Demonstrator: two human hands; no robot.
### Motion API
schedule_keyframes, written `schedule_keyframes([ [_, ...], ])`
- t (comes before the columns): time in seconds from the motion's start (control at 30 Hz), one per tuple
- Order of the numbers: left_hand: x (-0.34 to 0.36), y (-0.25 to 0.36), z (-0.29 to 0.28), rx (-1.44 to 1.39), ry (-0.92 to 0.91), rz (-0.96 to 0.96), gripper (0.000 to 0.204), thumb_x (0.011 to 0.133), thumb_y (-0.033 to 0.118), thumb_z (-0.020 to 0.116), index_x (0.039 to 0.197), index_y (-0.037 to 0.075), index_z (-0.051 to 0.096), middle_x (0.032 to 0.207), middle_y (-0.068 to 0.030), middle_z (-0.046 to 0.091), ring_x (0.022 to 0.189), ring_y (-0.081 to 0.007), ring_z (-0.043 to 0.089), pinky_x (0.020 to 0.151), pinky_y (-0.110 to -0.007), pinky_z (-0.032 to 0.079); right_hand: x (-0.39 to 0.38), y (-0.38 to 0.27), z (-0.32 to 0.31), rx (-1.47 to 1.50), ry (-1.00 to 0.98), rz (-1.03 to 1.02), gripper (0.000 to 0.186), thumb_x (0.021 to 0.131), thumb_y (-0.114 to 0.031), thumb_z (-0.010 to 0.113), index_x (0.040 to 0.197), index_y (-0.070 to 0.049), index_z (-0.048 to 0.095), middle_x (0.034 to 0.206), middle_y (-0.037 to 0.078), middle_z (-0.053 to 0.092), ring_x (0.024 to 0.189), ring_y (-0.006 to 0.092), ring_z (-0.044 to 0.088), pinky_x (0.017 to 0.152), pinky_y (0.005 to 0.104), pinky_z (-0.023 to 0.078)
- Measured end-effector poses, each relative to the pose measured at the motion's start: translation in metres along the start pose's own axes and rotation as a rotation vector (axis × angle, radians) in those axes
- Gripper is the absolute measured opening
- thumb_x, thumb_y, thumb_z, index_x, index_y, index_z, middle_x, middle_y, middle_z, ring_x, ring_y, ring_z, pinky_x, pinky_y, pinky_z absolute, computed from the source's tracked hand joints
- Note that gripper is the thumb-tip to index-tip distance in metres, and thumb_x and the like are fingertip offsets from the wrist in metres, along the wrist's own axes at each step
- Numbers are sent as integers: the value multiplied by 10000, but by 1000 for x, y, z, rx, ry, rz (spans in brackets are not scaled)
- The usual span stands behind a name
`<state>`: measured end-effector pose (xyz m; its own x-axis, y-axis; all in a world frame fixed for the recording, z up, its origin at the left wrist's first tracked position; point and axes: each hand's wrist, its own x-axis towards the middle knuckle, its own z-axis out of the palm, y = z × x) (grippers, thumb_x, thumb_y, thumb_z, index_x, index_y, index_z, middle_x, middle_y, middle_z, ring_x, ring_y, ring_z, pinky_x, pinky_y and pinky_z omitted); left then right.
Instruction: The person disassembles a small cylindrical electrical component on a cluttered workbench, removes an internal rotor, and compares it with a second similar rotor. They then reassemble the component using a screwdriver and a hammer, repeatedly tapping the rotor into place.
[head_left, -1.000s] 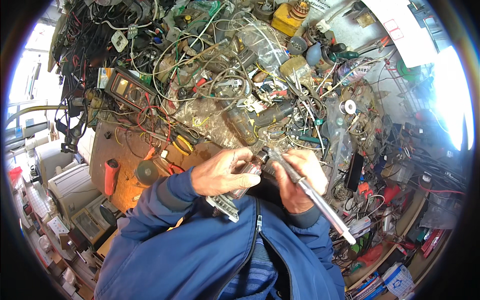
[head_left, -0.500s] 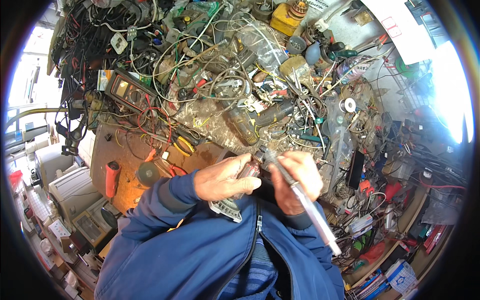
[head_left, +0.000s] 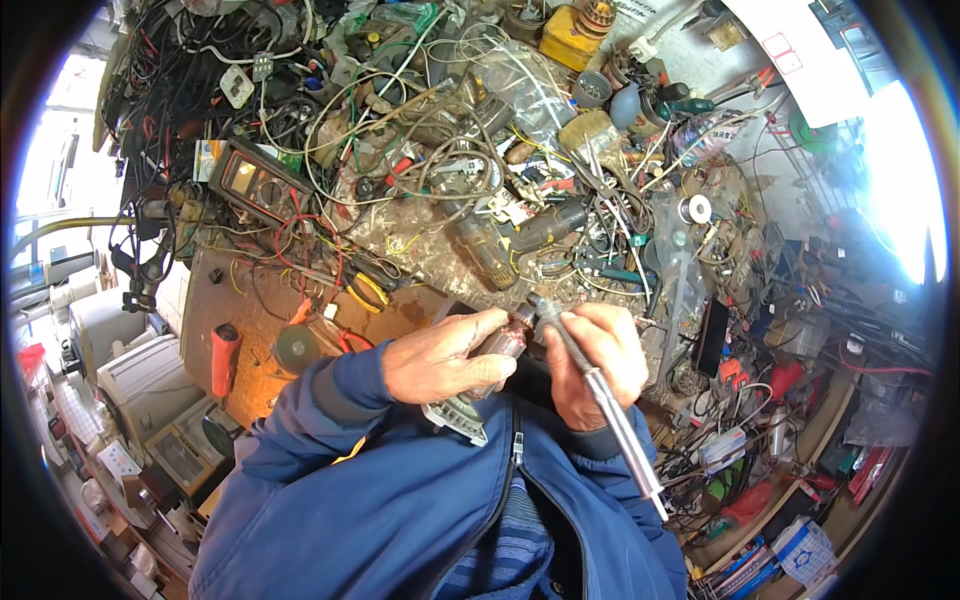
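My left hand (head_left: 432,362) is wrapped round a motor armature (head_left: 506,346) with reddish copper windings, its thumb and fingers on either side. A grey toothed-edged metal housing plate (head_left: 456,418) shows below that hand, at the armature's lower end. My right hand (head_left: 606,362) grips a metal tool with a threaded shaft and a long silver handle (head_left: 622,432), which slants down to the right across my sleeve. The tool's dark head is right beside the upper end of the armature; whether they touch I cannot tell.
A multimeter (head_left: 262,186) with red leads lies at the left of the bench. Yellow-handled pliers (head_left: 368,290), a red flashlight-like cylinder (head_left: 225,358) and a round dark disc (head_left: 296,347) are near my left arm. Tangled cables (head_left: 440,160) and a cordless drill body (head_left: 488,252) lie ahead.
The tool's head has risen slightly, and its handle end has swung a little down and left. The armature has tilted slightly with my left hand. Both hands keep their holds.
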<state>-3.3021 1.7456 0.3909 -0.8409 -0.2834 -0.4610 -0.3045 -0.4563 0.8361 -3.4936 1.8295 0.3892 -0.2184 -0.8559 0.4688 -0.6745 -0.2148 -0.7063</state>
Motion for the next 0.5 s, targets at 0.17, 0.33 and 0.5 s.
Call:
schedule_keyframes([
  [0.17, 0, -7, -4, 55, 16, 23, 317, 968, 293, 614, 1053, 3, 519, 767, -51, 596, 691, -128, 575, 626, -318, 481, -1, -4, -3, 110, -66, -40, 278, 657, 44, 815, 896, 7, 679, 838, 154, 647, 708, 295, 641, 627, 367, 542],
  [0.33, 1, -1, -2, -1, 9, -53, 330, 942, 302, 646, 1042, 13, 523, 761, -54, 587, 674, -115, 570, 611, -311, 478, -5, -1, 2, 93, -104, -101, 265, 653, 26, 815, 883, 14, 684, 831, 155, 645, 698, 297, 640, 623, 366, 538],
  [0.5, 1, -1, 1, 54, 16, 1, 286, 943, 257, 604, 1052, 6, 520, 793, -41, 557, 707, -99, 510, 638, -311, 462, -2, 2, -2, 20, 22, -13, 296, 646, 43, 811, 904, 13, 669, 838, 151, 643, 717, 297, 638, 631, 366, 539],
])
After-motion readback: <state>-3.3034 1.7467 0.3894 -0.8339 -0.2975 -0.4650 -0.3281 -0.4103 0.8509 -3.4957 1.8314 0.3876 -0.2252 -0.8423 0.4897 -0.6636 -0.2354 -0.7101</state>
